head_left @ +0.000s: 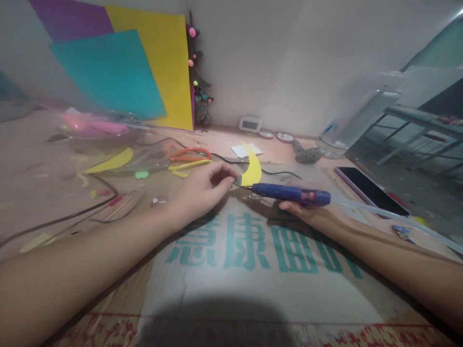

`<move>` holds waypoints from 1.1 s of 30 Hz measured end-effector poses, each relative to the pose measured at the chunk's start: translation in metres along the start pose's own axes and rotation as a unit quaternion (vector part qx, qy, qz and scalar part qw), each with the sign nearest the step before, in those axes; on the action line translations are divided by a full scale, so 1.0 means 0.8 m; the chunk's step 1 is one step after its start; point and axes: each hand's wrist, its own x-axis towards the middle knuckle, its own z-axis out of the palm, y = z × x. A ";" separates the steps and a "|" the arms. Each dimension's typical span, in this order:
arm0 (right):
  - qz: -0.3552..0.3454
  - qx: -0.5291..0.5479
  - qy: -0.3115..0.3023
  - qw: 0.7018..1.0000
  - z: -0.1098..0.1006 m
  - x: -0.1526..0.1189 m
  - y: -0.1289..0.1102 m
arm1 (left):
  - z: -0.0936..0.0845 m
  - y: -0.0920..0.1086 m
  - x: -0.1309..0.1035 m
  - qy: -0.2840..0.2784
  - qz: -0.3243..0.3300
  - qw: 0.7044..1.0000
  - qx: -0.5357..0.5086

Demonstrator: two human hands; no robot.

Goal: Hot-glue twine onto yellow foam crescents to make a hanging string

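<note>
My left hand (206, 193) pinches the lower end of a yellow crescent-shaped cutout (254, 169) between thumb and fingers. A small grey bit shows at those fingertips; what it is I cannot make out. From below, my right hand (298, 210) grips a blue hot glue gun (280, 192) lying level, its metal nozzle pointing left at the cutout's lower end. Out of the gun's back runs a long clear glue stick (376, 210). The right fingers are mostly hidden behind the gun. Both hands are above a printed sheet (217, 294) with green characters.
Orange-handled scissors (191, 154) and another yellow cutout (110, 162) lie left of centre. A dark cable (104, 195) crosses the table. On the right are a phone (371, 190) and a clear bottle (367, 120). Coloured sheets (112, 72) lean on the wall near a small digital clock (250, 125).
</note>
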 end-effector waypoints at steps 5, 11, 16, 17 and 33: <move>-0.027 -0.040 0.030 0.998 0.005 0.004 0.005 | 0.001 -0.002 0.000 0.001 0.010 1.000 -0.005; -0.030 -0.043 0.030 0.998 0.004 0.006 0.005 | 0.002 -0.006 0.000 0.003 0.017 1.000 -0.010; -0.014 -0.039 0.019 0.999 0.004 0.007 0.007 | 0.001 -0.004 0.001 0.005 0.016 1.000 -0.001; -0.013 -0.039 0.017 0.999 0.004 0.007 0.007 | 0.001 -0.003 0.001 0.004 0.016 1.000 0.001; 0.006 -0.049 0.043 0.998 0.007 0.007 0.007 | 0.001 -0.004 0.001 0.001 0.026 1.000 0.013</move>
